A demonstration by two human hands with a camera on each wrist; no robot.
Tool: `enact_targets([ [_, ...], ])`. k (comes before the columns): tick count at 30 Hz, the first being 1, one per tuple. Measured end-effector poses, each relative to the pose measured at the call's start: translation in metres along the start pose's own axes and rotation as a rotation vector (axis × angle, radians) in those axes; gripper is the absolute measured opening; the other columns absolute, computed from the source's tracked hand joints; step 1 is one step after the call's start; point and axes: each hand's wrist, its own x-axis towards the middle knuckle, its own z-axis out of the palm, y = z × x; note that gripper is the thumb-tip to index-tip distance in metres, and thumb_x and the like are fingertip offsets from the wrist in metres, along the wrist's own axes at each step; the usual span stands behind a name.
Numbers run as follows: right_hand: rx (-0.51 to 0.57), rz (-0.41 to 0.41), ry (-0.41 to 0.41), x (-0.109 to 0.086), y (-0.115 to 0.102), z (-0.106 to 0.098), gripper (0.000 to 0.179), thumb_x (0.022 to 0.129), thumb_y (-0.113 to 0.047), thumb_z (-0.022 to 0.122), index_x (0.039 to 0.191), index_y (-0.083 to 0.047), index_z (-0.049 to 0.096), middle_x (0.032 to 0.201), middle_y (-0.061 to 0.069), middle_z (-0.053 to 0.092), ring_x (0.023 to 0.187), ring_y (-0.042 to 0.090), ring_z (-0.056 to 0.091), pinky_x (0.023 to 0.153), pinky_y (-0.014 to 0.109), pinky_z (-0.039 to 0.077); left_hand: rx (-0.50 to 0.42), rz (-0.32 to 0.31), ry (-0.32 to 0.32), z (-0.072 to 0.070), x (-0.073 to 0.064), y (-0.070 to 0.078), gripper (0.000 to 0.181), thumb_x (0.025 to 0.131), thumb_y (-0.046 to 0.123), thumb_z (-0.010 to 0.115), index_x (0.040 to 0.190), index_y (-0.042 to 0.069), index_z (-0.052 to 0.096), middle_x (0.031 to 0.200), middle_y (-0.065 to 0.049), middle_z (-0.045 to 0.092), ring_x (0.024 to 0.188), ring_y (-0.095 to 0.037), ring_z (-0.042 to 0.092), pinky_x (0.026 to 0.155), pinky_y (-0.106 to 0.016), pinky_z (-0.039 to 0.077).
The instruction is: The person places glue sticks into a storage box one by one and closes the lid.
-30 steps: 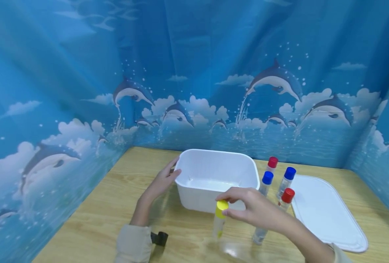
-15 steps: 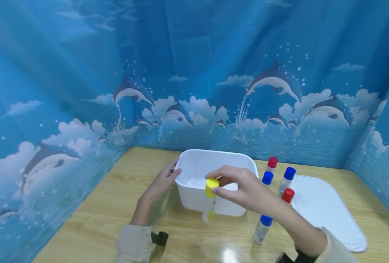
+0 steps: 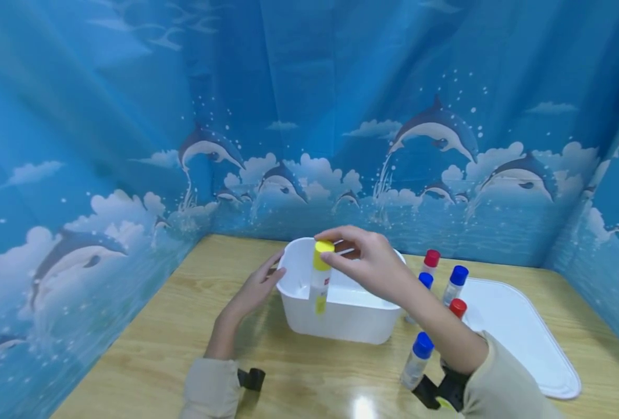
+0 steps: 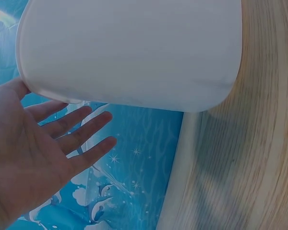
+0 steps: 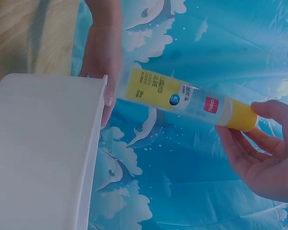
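Observation:
Between thumb and fingers, my right hand [image 3: 369, 259] pinches the yellow cap of a clear liquid glue bottle [image 3: 319, 285], also seen in the right wrist view [image 5: 175, 98]. The bottle hangs upright, cap up, over the near rim of a white plastic bin [image 3: 341, 323], and overlaps its front wall in the head view. At the bin's left end is my left hand [image 3: 257, 288]. Its thumb lies at the rim, while the other fingers [image 4: 89, 132] are straight and spread outside the wall in the left wrist view.
Several clear bottles stand right of the bin, among them a blue-capped one [image 3: 417, 361] near my right wrist and a red-capped one [image 3: 431, 262] at the back. Behind them lies a white lid [image 3: 513, 331]. A dolphin-print curtain [image 3: 309, 128] closes off the table's back and sides.
My right hand has lifted the yellow-capped glue bottle from low in front of the bin, up and to the left, to the rim. My left hand has stayed at the bin's left end.

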Motion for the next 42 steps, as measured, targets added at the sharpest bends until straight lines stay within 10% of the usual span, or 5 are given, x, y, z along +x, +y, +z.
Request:
enact_targets([
  [26, 0.04, 0.225, 0.154, 0.038, 0.029, 0.039, 0.029, 0.089, -0.016, 0.063, 0.116, -0.006, 0.061, 0.113, 0.008, 0.059, 0.098, 0.022, 0.059, 0.077, 0.032, 0.053, 0.003, -0.015, -0.029, -0.003, -0.001, 0.0, 0.055, 0.098, 0.042, 0.038, 0.146, 0.018, 0.026, 0.145, -0.008, 0.031, 0.126, -0.03, 0.036, 0.097, -0.049, 0.036],
  [42, 0.176, 0.388, 0.117, 0.037, 0.064, 0.066, 0.029, 0.088, -0.015, 0.064, 0.116, -0.008, 0.063, 0.115, 0.006, 0.06, 0.103, 0.022, 0.057, 0.084, 0.036, 0.05, -0.008, 0.007, -0.025, -0.002, -0.001, 0.001, 0.052, 0.099, 0.034, 0.038, 0.145, 0.013, 0.027, 0.143, -0.014, 0.034, 0.123, -0.032, 0.04, 0.096, -0.048, 0.038],
])
